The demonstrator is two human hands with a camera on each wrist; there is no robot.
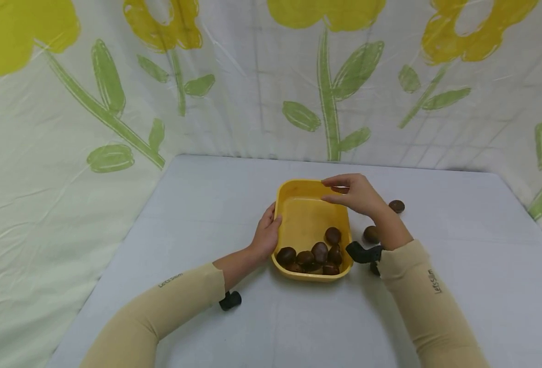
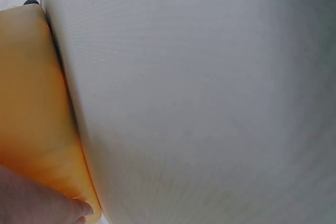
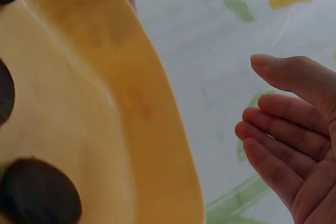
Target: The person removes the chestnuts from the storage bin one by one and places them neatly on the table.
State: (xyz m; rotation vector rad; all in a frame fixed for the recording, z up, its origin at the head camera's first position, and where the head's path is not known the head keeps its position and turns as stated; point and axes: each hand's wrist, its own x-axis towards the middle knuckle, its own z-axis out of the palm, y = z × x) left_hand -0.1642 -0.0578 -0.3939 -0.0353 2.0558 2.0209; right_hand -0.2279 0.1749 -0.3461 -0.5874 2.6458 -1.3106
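A yellow plastic tray (image 1: 303, 217) with raised sides stands in the middle of the table. Several brown chestnuts (image 1: 319, 252) lie bunched at its near end. My left hand (image 1: 266, 235) grips the tray's left side, thumb at the rim and fingers outside; in the left wrist view, fingertips (image 2: 79, 208) press on its outer wall. Over the far right corner hangs my right hand (image 1: 355, 195), thumb and fingers parted. The right wrist view shows that hand (image 3: 299, 135) holding nothing, apart from the tray rim (image 3: 176, 108).
Right of the tray, a chestnut (image 1: 397, 206) lies far back, another chestnut (image 1: 371, 234) sits nearer, and a dark round thing (image 1: 375, 269) is partly hidden by the right wrist's black camera mount (image 1: 364, 252). A flowered curtain (image 1: 252, 102) hangs behind the white table (image 1: 197, 204).
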